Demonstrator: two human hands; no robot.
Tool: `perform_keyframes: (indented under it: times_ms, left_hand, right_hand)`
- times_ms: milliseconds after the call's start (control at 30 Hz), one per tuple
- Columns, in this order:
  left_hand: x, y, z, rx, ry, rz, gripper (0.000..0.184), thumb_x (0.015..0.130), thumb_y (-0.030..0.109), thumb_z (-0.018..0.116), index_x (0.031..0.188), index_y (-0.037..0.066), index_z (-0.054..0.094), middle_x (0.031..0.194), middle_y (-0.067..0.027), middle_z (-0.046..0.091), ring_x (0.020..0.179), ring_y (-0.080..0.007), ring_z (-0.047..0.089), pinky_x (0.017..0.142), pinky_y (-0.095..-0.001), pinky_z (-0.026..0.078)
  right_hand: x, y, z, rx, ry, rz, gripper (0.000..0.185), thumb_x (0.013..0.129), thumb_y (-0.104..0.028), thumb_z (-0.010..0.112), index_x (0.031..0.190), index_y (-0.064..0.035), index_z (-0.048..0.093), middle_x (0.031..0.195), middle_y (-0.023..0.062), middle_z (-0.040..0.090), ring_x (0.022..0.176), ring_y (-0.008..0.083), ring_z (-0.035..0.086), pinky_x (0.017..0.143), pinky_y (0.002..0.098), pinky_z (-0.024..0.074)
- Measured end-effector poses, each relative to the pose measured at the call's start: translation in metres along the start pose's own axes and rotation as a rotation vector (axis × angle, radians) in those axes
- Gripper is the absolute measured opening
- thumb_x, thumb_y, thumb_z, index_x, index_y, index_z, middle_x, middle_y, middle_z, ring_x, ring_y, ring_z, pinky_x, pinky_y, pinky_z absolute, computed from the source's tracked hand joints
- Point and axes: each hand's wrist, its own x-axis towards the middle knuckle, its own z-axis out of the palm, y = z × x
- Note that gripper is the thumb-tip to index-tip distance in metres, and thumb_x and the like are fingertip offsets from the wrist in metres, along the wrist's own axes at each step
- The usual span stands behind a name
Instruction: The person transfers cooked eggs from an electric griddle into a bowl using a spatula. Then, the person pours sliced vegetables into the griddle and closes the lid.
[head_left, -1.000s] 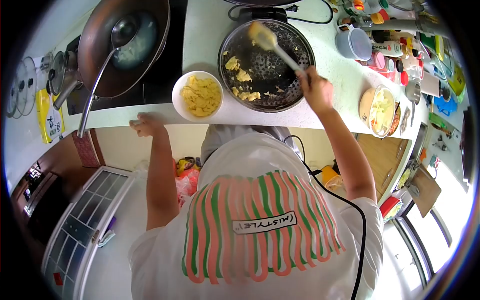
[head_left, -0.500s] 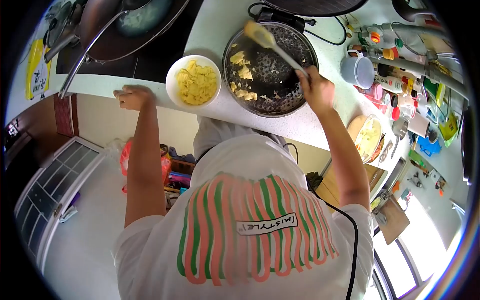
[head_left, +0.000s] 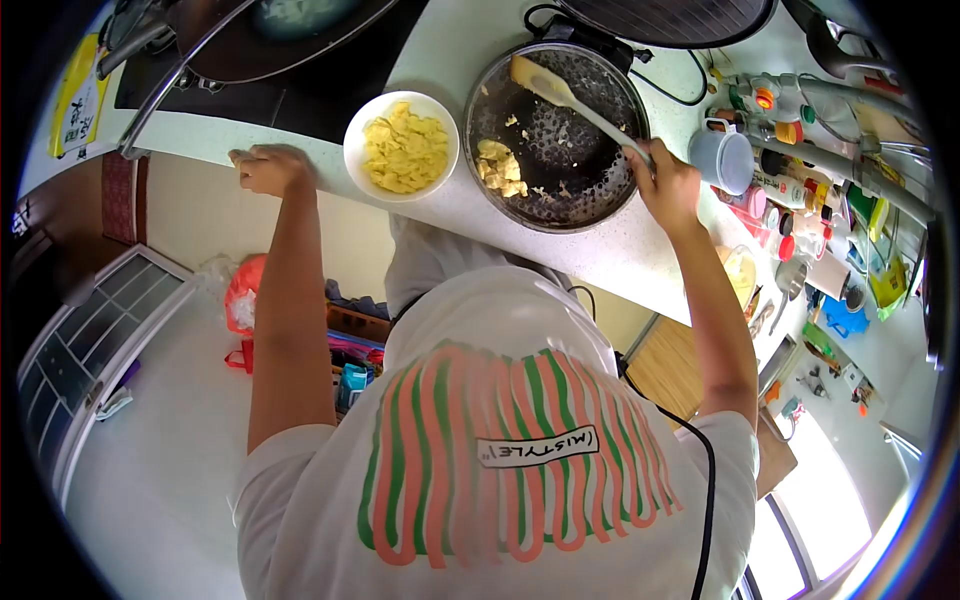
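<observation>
Here, grasping the spatula [head_left: 602,124] near its handle end with the right hand [head_left: 670,190], just over the pan's [head_left: 560,229] right rim. Running lengthwise on a slant across the pan's far half, from the right rim to the far left. Pointing blade-first that way, away from the body; cannot tell about contact with the floor of the pan. Inside, lying bunched at the pan's left side, some egg [head_left: 500,170], with crumbs strewn toward the middle.

Just left of the pan, can see a bowl [head_left: 353,165] heaped with more egg. Well left of the pan, resting the left hand [head_left: 275,172] at the counter's [head_left: 660,270] edge, curled into a loose fist.

Farther out, can make out a wok [head_left: 225,55] to the pan's far left, a ridged plate [head_left: 670,20] just beyond the pan, and a jug [head_left: 722,162] to its right.
</observation>
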Motion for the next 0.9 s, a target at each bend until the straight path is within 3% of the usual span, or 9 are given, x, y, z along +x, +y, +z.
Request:
perform_keyframes:
  times_ms: [233,400,533,633,800,900]
  left_hand:
    - [-0.005,0.009,-0.006,0.004,-0.030,-0.038,0.051,0.106,0.025,0.039,0.153,0.007,0.035,0.138,-0.0289,0.041,0.120,-0.0404,0.053,0.098,-0.0466,0.052]
    - [-0.003,0.008,-0.005,0.051,-0.037,-0.038,0.050,0.107,0.026,0.038,0.154,0.008,0.033,0.137,-0.0271,0.041,0.120,-0.0393,0.053,0.097,-0.0473,0.052]
    - [-0.003,0.006,-0.003,0.048,-0.037,-0.030,0.049,0.107,0.026,0.037,0.153,0.008,0.034,0.137,-0.0256,0.041,0.119,-0.0386,0.053,0.096,-0.0475,0.052]
    - [-0.004,0.010,-0.004,0.051,-0.031,-0.054,0.049,0.107,0.026,0.037,0.153,0.008,0.033,0.136,-0.0248,0.042,0.119,-0.0386,0.054,0.096,-0.0476,0.053]
    - [-0.004,0.008,-0.003,0.066,-0.034,-0.055,0.049,0.107,0.026,0.038,0.153,0.008,0.034,0.135,-0.0253,0.043,0.116,-0.0389,0.056,0.096,-0.0477,0.053]
    - [-0.005,0.013,-0.005,0.088,-0.038,-0.064,0.050,0.107,0.026,0.037,0.153,0.008,0.034,0.135,-0.0258,0.043,0.115,-0.0390,0.057,0.095,-0.0476,0.054]
  right_hand:
    - [0.006,-0.022,0.001,0.154,-0.185,0.021,0.019,0.093,-0.030,0.073,0.091,-0.0123,0.065,0.060,0.0086,0.064,0.050,0.0296,0.063,0.047,0.0380,0.0489]
    - [-0.021,-0.019,-0.021,0.170,-0.206,-0.136,0.019,0.091,-0.026,0.075,0.088,-0.0101,0.067,0.058,0.0087,0.062,0.049,0.0272,0.063,0.046,0.0377,0.0475]
    - [-0.034,-0.004,-0.026,0.076,-0.116,0.214,0.018,0.094,-0.028,0.072,0.092,-0.0110,0.066,0.054,0.0071,0.058,0.045,0.0240,0.060,0.044,0.0368,0.0439]
    - [-0.030,0.000,-0.011,0.018,-0.078,0.251,0.018,0.095,-0.028,0.071,0.093,-0.0118,0.064,0.054,0.0070,0.057,0.044,0.0238,0.059,0.043,0.0365,0.0435]
    - [-0.050,-0.020,-0.002,0.093,-0.205,-0.056,0.017,0.091,-0.025,0.075,0.090,-0.0114,0.064,0.054,0.0051,0.060,0.044,0.0225,0.061,0.043,0.0360,0.0477]
    - [-0.038,-0.022,-0.007,0.106,-0.105,0.002,0.016,0.091,-0.023,0.075,0.089,-0.0113,0.065,0.054,0.0052,0.061,0.044,0.0221,0.062,0.043,0.0346,0.0480]
